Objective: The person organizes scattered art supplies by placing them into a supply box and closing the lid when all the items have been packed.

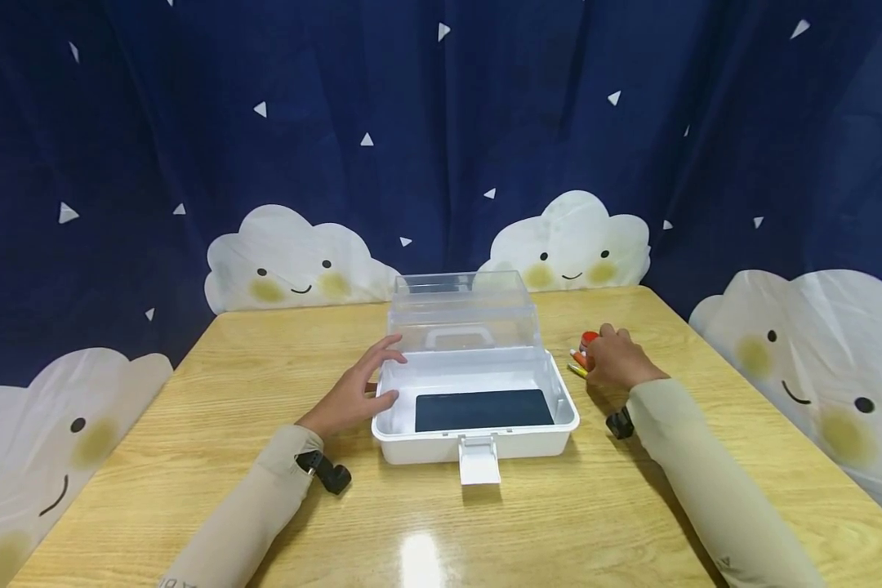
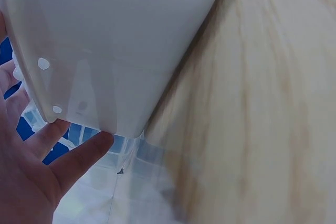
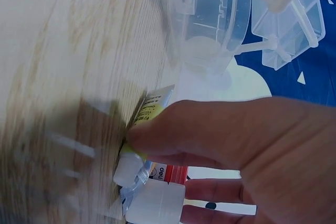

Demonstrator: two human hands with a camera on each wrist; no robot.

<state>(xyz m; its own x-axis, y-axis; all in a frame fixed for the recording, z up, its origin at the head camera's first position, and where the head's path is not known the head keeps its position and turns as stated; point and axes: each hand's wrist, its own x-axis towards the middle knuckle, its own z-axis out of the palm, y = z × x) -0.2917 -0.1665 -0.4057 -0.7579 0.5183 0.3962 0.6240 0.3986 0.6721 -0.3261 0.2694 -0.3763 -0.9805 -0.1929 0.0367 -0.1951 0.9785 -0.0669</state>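
A white plastic case [image 1: 478, 447] stands with its clear hinged lid [image 1: 463, 302] raised behind it. A flat dark rectangle [image 1: 483, 411] lies inside. At the case's left end my left hand [image 1: 354, 394] has its fingers spread, with fingertips at the rim. On the right, my right hand [image 1: 617, 359] reaches down to small items on the table. Its thumb lies over a yellow tube with a white cap [image 3: 127, 169], pinching it. Beside that are a wider white cap [image 3: 156, 202] and a red label [image 3: 173, 173], partly hidden by the fingers. A red lid [image 1: 590, 336] and an orange tube [image 1: 579, 358] show past the fingertips.
The front latch [image 1: 479, 464] of the case hangs down over the wooden table [image 1: 323, 531]. Behind the table hangs a dark blue curtain [image 1: 441, 122] with cloud faces. Each wrist carries a small black camera.
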